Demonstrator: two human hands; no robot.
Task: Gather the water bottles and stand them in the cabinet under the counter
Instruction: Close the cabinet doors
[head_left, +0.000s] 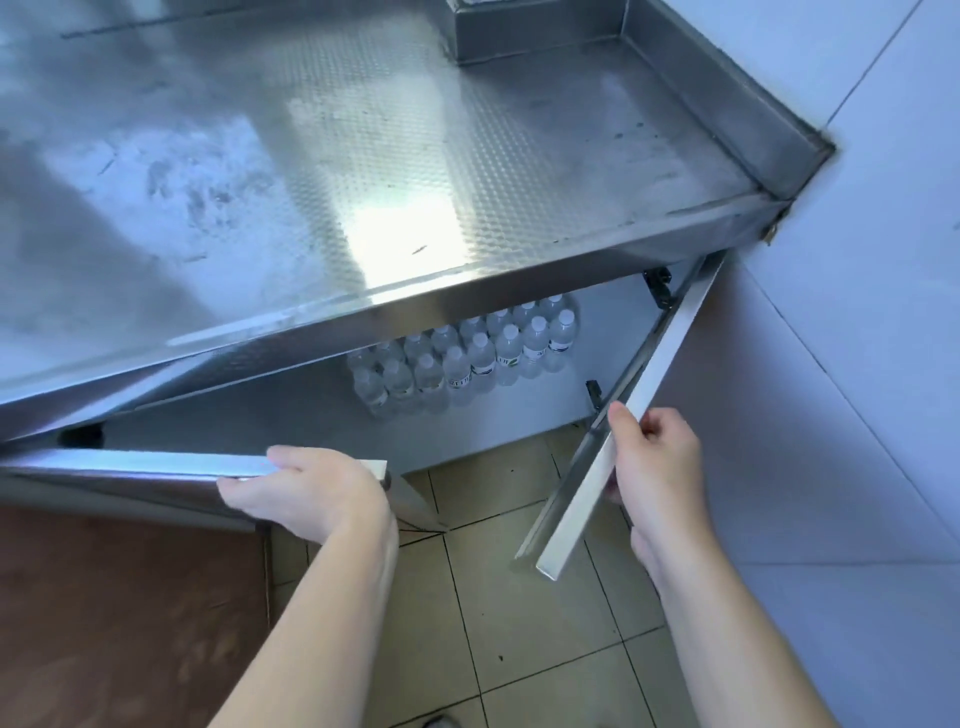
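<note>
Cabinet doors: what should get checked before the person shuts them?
1. Clear plastic water bottles upright in rows inside the steel cabinet: ok.
2. No bottle sticking out past the front edge: ok.
3. Left hand gripping the top edge of the left steel door: ok.
4. Right hand holding the edge of the right steel door: ok.
5. Bottles left on the shiny steel counter: none in view, ok.
6. Bottles left elsewhere: cannot tell.
</note>
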